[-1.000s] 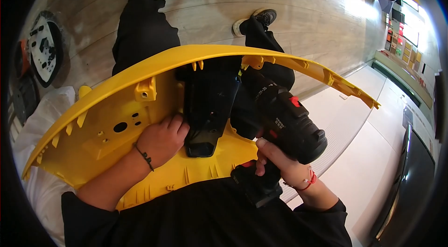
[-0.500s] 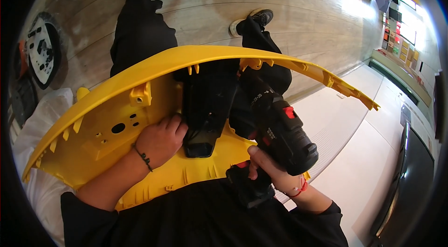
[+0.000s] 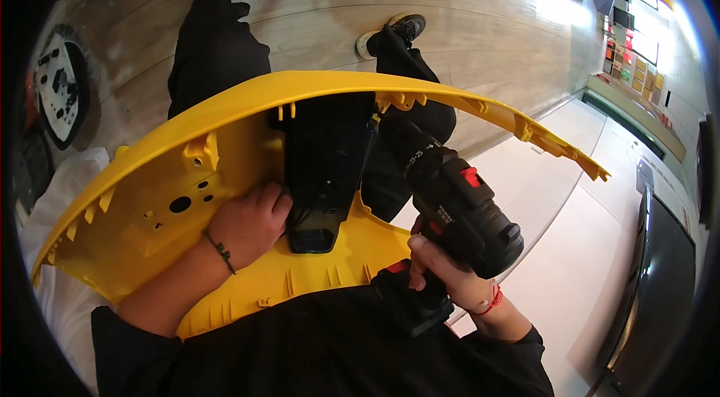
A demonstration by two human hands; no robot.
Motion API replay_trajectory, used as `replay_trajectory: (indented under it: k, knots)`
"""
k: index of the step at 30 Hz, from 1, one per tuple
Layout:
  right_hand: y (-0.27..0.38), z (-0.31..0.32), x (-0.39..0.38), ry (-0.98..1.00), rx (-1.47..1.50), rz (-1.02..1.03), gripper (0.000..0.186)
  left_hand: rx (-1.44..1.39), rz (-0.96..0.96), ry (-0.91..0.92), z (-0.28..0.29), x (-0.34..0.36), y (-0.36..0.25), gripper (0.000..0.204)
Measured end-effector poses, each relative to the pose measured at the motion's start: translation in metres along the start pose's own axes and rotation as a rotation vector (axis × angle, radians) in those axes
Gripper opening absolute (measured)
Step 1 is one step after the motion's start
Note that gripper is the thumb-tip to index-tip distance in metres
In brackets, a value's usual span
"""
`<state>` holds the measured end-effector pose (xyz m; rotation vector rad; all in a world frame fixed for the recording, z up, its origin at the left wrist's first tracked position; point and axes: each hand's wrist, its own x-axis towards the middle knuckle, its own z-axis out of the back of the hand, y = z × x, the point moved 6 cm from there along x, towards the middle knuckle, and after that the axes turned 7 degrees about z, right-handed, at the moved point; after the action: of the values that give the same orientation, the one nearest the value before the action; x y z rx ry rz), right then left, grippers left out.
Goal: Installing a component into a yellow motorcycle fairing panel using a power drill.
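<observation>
While the drill point(image 3: 466, 206) is clamped in the right hand point(image 3: 448, 269), its nose near the far edge of the shell point(image 3: 300, 82), the black part point(image 3: 322, 164) running inward from that edge is touched by the curled fingers of the left hand point(image 3: 251, 224), whose grip cannot be told. Fastening seems to be in hand; steady alignment is probably called for next.

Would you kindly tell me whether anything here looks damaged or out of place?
Nothing stands out: the yellow shell shows no visible crack, the black part sits inside it beside the left hand, and the right hand grips the drill by its handle.
</observation>
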<state>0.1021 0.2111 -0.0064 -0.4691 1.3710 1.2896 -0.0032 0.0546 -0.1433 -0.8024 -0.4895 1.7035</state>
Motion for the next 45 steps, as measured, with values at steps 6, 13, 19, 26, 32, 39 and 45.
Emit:
replay_trajectory:
  k: [6, 13, 19, 26, 32, 39, 45]
  knots:
    - [0.000, 0.002, -0.002, -0.016, -0.013, 0.034, 0.027, 0.017, -0.004, 0.001, 0.002, 0.000, -0.002, 0.026]
    - [-0.005, 0.011, -0.010, 0.008, 0.113, 0.025, 0.029, 0.035, -0.016, -0.035, 0.002, -0.001, -0.005, 0.024]
    - [-0.011, 0.016, -0.020, 0.036, 0.175, 0.163, 0.032, 0.002, 0.035, -0.022, 0.006, -0.002, -0.005, 0.019]
    - [-0.027, 0.011, -0.046, 0.205, 0.053, 0.148, 0.036, -0.557, 0.332, 0.097, 0.020, 0.007, 0.013, 0.016]
    - [-0.047, -0.024, -0.046, 0.337, 0.151, 0.040, 0.038, -1.691, 0.551, 0.208, 0.027, 0.010, 0.014, 0.029]
    - [-0.072, -0.013, -0.056, 0.343, 0.203, 0.113, 0.033, -1.435, 0.586, 0.148, 0.007, -0.002, 0.020, 0.022]
    - [-0.088, 0.003, -0.062, 0.178, 0.505, 0.120, 0.031, -0.987, 0.539, 0.148, 0.003, -0.006, 0.021, 0.018]
